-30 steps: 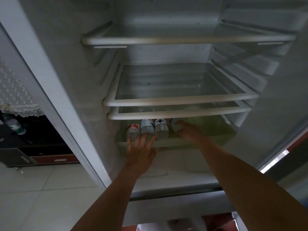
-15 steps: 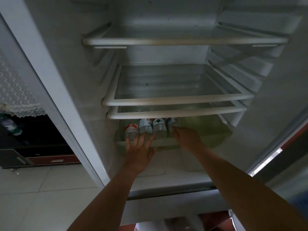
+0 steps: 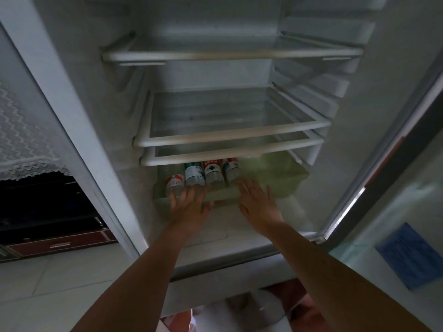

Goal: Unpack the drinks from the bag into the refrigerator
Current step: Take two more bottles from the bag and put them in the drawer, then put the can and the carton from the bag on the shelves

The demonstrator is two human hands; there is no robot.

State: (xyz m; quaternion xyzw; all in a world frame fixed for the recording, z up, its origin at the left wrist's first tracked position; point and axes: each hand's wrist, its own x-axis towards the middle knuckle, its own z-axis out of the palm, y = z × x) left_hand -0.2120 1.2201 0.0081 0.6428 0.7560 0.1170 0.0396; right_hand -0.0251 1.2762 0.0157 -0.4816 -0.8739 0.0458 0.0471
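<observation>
1. Four drink bottles stand side by side in a row in the left half of the drawer (image 3: pixel 275 185), at the bottom of the open refrigerator (image 3: pixel 96 116). Their tops are hidden under the lowest shelf (image 3: pixel 230 156).
2. The left grip (image 3: pixel 189 207) is released, with straight, spread fingers against the drawer's front rim. Its fingertips reach the bases of the first bottle (image 3: pixel 175 184) and second bottle (image 3: pixel 194 174). Blur hides whether they touch.
3. The right grip (image 3: pixel 257 202) is also released and holds nothing. Its flat palm and straight fingers lie on the drawer's front rim, just right of the fourth bottle (image 3: pixel 231 170) and apart from it.
4. The third bottle (image 3: pixel 213 173) sits between the two grips, beyond the rim.
5. The bottles are clear ribbed plastic with paper-like bands. The first has a red and white band and the second a green and white one. The third has a dark diamond mark, and the fourth has red at the top.
6. The drawer is pale green, translucent plastic with rounded corners.
7. The lowest shelf, the middle shelf (image 3: pixel 230 137) and the top shelf (image 3: pixel 230 53) are clear panes framed in white plastic bars.
8. Left of the refrigerator hangs a white lace cloth (image 3: pixel 24 144) over a dark cabinet (image 3: pixel 60 243) with a red drawer front, above a pale tiled floor (image 3: pixel 48 283).
9. A blue sheet (image 3: pixel 412 255) is stuck on a glossy surface to the right.
</observation>
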